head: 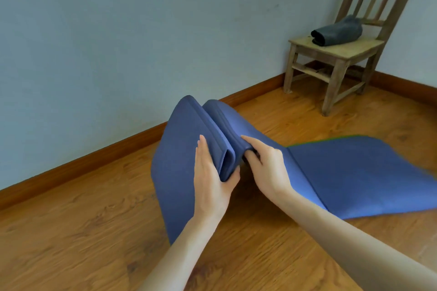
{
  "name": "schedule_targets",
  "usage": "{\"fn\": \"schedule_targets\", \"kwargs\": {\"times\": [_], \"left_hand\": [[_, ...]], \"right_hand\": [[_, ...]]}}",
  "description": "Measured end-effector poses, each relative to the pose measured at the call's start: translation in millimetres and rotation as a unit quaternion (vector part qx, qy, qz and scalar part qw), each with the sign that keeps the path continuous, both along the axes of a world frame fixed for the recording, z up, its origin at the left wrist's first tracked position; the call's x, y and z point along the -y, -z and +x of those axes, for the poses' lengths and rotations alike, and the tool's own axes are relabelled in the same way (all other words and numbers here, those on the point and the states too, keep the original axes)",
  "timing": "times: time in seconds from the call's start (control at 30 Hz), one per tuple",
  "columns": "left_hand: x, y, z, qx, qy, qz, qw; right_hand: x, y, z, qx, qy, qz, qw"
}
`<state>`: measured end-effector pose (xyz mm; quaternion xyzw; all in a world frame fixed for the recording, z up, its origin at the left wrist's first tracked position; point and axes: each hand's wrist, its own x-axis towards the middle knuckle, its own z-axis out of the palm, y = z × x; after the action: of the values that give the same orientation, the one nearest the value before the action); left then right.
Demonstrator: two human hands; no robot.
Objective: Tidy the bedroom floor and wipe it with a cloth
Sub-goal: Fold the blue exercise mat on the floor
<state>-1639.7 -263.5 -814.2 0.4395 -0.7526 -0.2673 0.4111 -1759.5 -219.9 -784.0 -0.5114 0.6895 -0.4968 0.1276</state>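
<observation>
A blue mat (354,172) lies partly spread on the wooden floor (71,231), its right part flat and its left part raised in soft, thick folds. The left hand (212,184) grips one folded edge, thumb beneath. The right hand (267,165) curls its fingers around the neighbouring fold. Far right, a dark folded cloth (338,32) rests on a wooden chair (335,59).

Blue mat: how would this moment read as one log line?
blue mat: part-folded | left hand: holds fold | right hand: grips fold | dark cloth: on chair
</observation>
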Motion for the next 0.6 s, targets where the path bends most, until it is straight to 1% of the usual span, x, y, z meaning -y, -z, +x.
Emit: {"fn": "schedule_targets", "kwargs": {"times": [0.1,0.2,0.27,0.33,0.37,0.43,0.5,0.6], "left_hand": [[-8.9,-20.3,-4.7,-0.085,-0.005,0.012,0.996],[-20.4,-37.5,-12.4,-0.222,0.018,0.052,0.973],[-25.7,-43.1,-15.1,-0.301,0.018,0.055,0.952],[-26.5,-39.5,-14.2,-0.349,0.002,0.057,0.935],[-26.5,-34.4,-12.1,-0.357,-0.002,0.059,0.932],[-29.0,-22.2,-3.5,-0.344,0.007,0.072,0.936],[-33.0,-3.4,16.2,-0.304,0.019,0.091,0.948],[-36.4,21.2,63.7,-0.234,0.033,0.154,0.959]], "right_hand": [[-4.2,-24.3,5.7,0.024,-0.022,-0.044,0.998],[-8.4,-46.5,12.8,0.023,-0.040,-0.076,0.996],[-9.8,-58.8,18.8,-0.002,-0.063,-0.082,0.995],[-9.2,-65.6,23.0,-0.051,-0.090,-0.073,0.992],[-7.4,-65.0,23.4,-0.087,-0.102,-0.062,0.989],[-4.5,-58.6,24.8,-0.146,-0.120,-0.032,0.982],[-3.1,-46.4,33.0,-0.177,-0.149,-0.011,0.973],[-1.5,-24.0,57.2,-0.228,-0.186,0.001,0.956]]}}
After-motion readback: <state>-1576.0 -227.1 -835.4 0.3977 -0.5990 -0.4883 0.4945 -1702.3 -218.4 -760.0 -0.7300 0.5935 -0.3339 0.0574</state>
